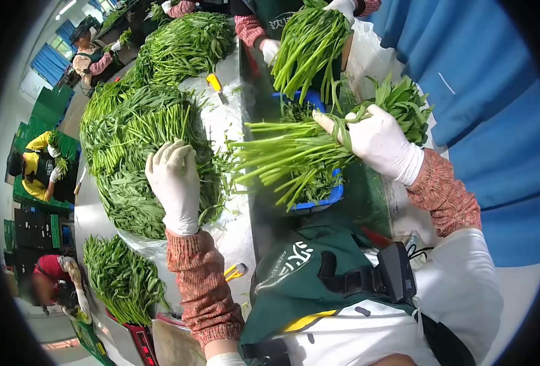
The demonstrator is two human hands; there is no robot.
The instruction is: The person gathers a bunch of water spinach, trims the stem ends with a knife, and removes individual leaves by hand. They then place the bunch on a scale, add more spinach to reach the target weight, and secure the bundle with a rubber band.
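Note:
My right hand (377, 141), in a white glove, grips a bunch of long green stalks (282, 160) around its middle; cut stem ends point left, leaves (404, 107) spread to the right. The bunch hangs over a blue crate (325, 200) holding more greens. My left hand (175, 183), also gloved, lies flat with fingers spread on a large heap of leafy greens (136, 152) on the steel table (227, 116). Both forearms wear reddish patterned sleeves.
A person across the table lifts another bunch (306, 43). More heaps lie at the far end (184, 43) and near left (120, 277). A yellow-handled tool (214, 82) lies on the table, another (234, 271) by my elbow. Other workers stand left beside green crates (53, 100).

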